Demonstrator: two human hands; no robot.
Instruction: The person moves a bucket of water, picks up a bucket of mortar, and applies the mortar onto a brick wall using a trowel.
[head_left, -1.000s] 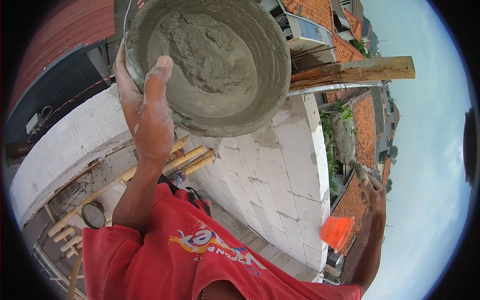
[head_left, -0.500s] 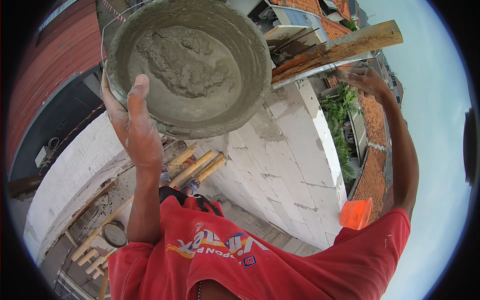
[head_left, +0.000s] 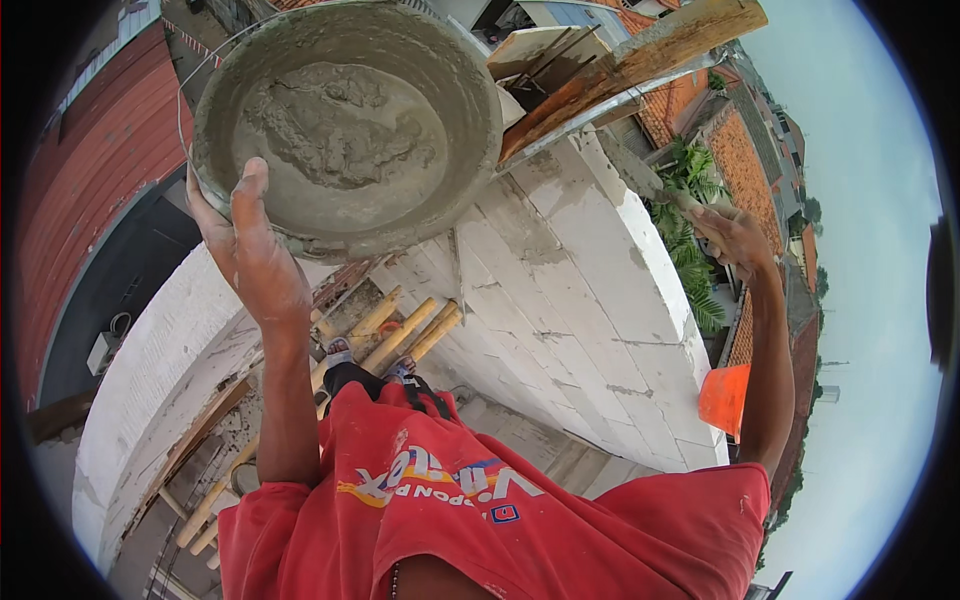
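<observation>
Two hands: left hand (head_left: 258,262) grips mortar pan (head_left: 345,125); right hand (head_left: 735,235) fingers' state unclear.

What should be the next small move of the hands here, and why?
Probably bring the trowel in the right hand over to the pan and scoop. The left hand holds the pan up by its rim, wet mortar lies inside, and the trowel is beside the block wall, apart from the pan.

pan (head_left: 345,130): round, grey, smeared with wet mud-like cement, tipped toward the camera, held up high at its near rim
cement (head_left: 340,125): grey, wet, lumpy heap sat in the middle of the pan
</observation>
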